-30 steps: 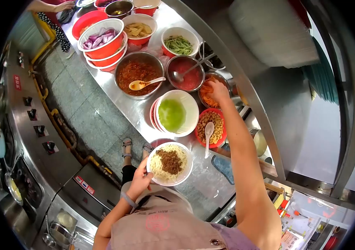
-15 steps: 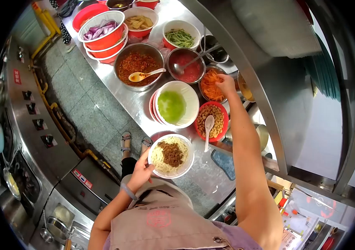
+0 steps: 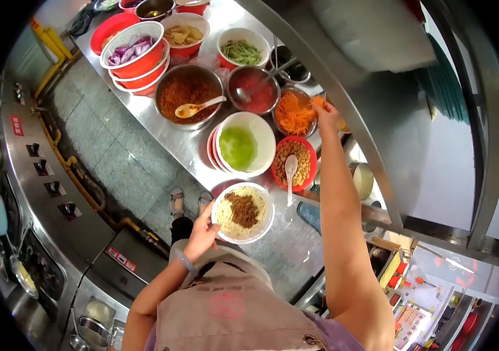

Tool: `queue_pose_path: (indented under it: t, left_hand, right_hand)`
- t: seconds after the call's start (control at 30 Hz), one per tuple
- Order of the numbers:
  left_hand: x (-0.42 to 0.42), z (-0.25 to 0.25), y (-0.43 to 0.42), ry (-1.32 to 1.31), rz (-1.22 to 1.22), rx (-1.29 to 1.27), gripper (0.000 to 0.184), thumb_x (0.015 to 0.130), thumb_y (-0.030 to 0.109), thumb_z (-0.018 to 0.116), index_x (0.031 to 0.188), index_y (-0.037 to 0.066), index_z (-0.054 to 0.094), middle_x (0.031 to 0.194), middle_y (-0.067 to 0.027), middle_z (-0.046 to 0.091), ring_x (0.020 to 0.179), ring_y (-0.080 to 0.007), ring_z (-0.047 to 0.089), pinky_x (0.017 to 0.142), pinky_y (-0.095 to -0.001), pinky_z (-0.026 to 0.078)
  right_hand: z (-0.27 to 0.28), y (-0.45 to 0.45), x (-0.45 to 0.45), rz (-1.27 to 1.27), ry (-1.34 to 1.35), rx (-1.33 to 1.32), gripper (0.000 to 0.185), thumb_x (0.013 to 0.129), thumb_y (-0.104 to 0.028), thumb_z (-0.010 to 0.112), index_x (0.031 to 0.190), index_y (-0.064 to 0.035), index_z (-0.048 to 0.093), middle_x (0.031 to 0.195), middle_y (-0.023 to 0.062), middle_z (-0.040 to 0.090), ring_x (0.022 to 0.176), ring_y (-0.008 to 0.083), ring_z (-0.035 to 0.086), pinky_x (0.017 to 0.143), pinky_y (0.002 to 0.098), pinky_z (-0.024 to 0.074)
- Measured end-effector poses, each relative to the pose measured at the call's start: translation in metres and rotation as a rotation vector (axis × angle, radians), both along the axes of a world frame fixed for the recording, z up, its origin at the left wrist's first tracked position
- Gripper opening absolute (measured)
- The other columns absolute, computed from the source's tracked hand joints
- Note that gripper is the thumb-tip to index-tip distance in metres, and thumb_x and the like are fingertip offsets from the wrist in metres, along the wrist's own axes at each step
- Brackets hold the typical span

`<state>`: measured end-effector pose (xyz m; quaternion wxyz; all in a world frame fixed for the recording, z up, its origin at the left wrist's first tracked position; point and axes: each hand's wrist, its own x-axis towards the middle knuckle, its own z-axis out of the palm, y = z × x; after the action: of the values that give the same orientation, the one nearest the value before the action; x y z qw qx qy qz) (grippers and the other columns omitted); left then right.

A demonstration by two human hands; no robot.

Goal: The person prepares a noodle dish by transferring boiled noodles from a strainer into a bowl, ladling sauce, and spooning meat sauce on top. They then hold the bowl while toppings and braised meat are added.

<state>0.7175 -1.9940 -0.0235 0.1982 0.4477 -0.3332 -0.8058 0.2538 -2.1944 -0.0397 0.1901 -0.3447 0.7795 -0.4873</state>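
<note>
Left hand (image 3: 203, 233) clamped on white noodle bowl (image 3: 268, 226) (brown mince (image 3: 244, 210) on top); right hand (image 3: 329, 117) pinching orange carrot shreds (image 3: 318, 102) by steel bowl (image 3: 311, 127) rim.

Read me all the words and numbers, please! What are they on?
None are clear enough to read.
Red sign, left: too small.
Red and white sticker, lower left: too small.
Apron: pink and dark print, too blurred.
Paper, lower right: too blurred.

Red stove-front label (image 3: 17, 125), pink apron print (image 3: 226, 305), both illegible
</note>
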Motion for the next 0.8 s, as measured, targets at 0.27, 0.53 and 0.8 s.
queue_pose_path:
  t: [0.27,0.53,0.8]
  left_hand:
    - [-0.011,-0.003,-0.009,-0.039,-0.074,0.041,0.071,0.080,-0.011,0.041,0.143,0.013,0.018,0.104,-0.0142,0.058,0.059,-0.0145,0.062,0.034,-0.0226,0.044]
    - [-0.024,-0.006,-0.014,0.012,-0.067,0.058,0.071,0.079,-0.010,0.041,0.143,0.013,0.018,0.106,-0.0160,0.055,0.057,-0.0163,0.061,0.035,-0.0230,0.047]
    - [-0.029,0.000,-0.019,-0.013,-0.144,0.052,0.071,0.084,-0.007,0.039,0.143,0.022,0.015,0.105,-0.0140,0.057,0.065,-0.0184,0.064,0.042,-0.0261,0.053]
  right_hand:
    - [0.107,0.079,0.119,-0.088,-0.349,-0.271,0.025,0.077,-0.006,0.069,0.100,-0.0001,0.062,0.094,0.0041,0.063,0.079,0.0106,0.058,0.065,0.0212,0.0465]
    - [0.132,0.199,0.220,0.070,-0.592,0.093,0.028,0.076,-0.007,0.070,0.103,0.0004,0.064,0.089,0.0030,0.065,0.074,0.0081,0.058,0.066,0.0199,0.0460]
    - [0.089,0.250,0.285,0.235,-0.091,0.485,0.029,0.074,-0.006,0.069,0.101,0.0023,0.064,0.084,0.0134,0.067,0.071,0.0135,0.062,0.067,0.0263,0.0489]
